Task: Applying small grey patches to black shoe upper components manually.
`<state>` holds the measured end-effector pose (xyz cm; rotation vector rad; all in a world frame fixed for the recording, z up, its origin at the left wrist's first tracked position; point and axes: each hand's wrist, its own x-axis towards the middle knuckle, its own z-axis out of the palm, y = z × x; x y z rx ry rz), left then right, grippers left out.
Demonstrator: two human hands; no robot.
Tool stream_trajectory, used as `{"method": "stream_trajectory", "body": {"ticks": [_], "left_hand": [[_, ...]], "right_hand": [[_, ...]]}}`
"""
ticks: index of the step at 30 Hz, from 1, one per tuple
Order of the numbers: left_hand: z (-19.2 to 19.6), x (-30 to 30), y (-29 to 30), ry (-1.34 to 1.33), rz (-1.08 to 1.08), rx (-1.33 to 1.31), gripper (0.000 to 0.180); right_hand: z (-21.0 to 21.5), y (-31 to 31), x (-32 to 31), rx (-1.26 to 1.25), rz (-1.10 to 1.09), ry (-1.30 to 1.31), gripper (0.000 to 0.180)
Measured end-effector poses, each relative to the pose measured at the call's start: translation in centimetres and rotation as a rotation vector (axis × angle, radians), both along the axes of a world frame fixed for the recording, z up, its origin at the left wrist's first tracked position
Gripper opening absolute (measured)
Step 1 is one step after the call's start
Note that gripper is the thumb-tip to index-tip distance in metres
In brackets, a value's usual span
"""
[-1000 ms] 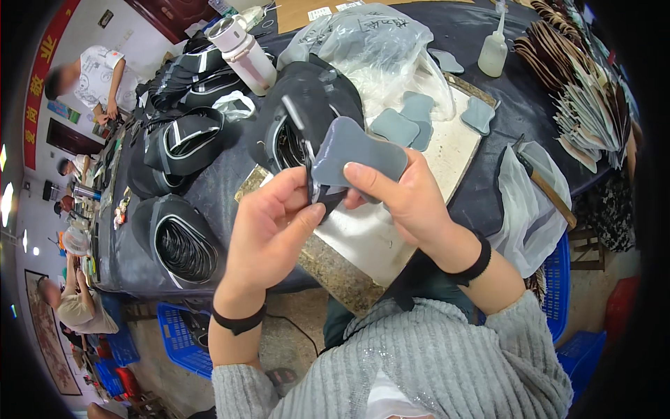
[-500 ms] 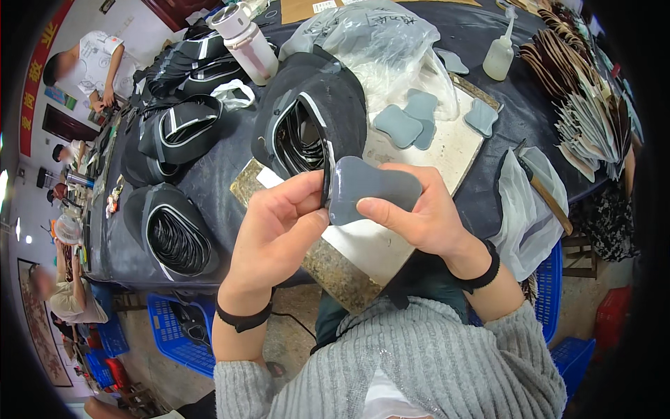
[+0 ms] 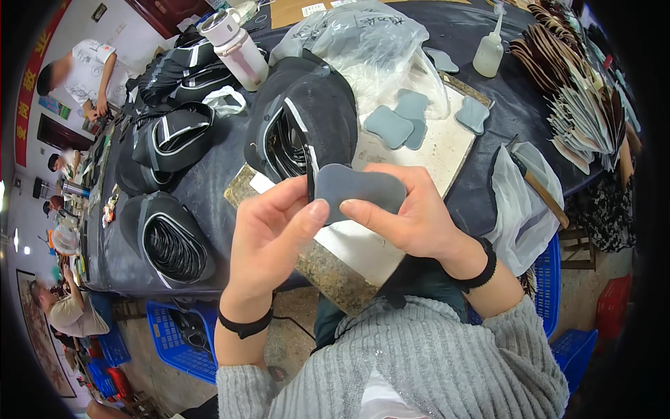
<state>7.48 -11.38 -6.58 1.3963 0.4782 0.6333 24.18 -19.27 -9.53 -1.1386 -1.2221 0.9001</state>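
My right hand (image 3: 417, 213) grips a smooth grey hourglass-shaped pad (image 3: 357, 187), thumb on top and fingers behind. At the pad's left end, my left hand (image 3: 269, 234) pinches the edge of a black shoe upper (image 3: 311, 166) with a white strip, its thumb on the pad's corner. Pad and upper edge meet between my hands. Just beyond stands a thick nested stack of black uppers (image 3: 328, 94). Several similar grey pads (image 3: 388, 128) lie on the pale board (image 3: 447, 155) under my hands; two overlap. My fingertips behind the pad are hidden.
More stacked black uppers (image 3: 174, 241) sit on the left, near a white flask (image 3: 241, 59). A clear plastic bag (image 3: 356, 42) lies behind. At right are a squeeze bottle (image 3: 488, 52), a wooden-handled hammer (image 3: 544, 199) on a bag, and fanned pieces (image 3: 583, 119). Co-workers sit far left.
Both hands have shifted slightly left with the pad. My left thumb now presses on the pad's corner, and the pad lies closer against the upper's edge.
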Motion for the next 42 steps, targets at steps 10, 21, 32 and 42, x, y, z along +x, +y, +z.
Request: {"method": "stream_trajectory", "body": {"ticks": [10,21,32,42], "left_hand": [[-1.0,0.4,-0.9,-0.031,0.171,0.174,0.024],[-2.1,0.8,-1.9,-0.193,0.338,0.012,0.02],[-3.8,2.3,-0.7,-0.04,0.516,0.186,0.018],[-2.5,2.2,-1.3,0.178,0.24,0.273,0.015]], "right_hand": [[-0.2,0.2,-0.6,0.027,0.028,0.186,0.013],[-2.3,1.2,-1.2,0.045,0.088,0.605,0.02],[-2.7,1.4,1.0,0.417,-0.684,-0.447,0.025],[-2.8,0.9,0.6,0.34,-0.35,-0.338,0.026]]}}
